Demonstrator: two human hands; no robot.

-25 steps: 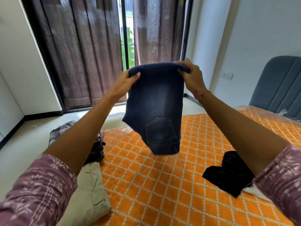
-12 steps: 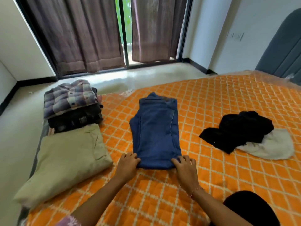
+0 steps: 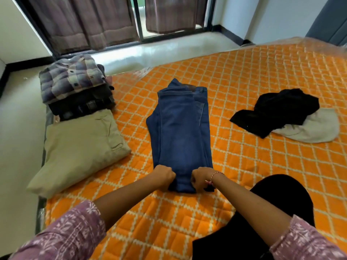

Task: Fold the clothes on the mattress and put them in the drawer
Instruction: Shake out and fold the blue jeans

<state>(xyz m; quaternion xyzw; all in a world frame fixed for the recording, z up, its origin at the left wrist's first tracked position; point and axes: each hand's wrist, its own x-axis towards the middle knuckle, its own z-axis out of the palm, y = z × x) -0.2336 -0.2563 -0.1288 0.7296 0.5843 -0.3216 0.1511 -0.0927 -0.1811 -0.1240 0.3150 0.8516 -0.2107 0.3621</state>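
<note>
A moment ago both hands lay flat beside the blue jeans [image 3: 180,132]; now the left hand [image 3: 165,175] and right hand [image 3: 201,178] curl their fingers around its near end, at the mattress [image 3: 244,87] middle. I think another fold comes next.

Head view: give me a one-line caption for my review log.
Both hands, left hand and right hand, grip the near end of folded blue jeans lying on the orange quilted mattress.

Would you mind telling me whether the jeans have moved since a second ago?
Yes: the jeans came down from mid-air and now lie flat on the orange mattress.
</note>
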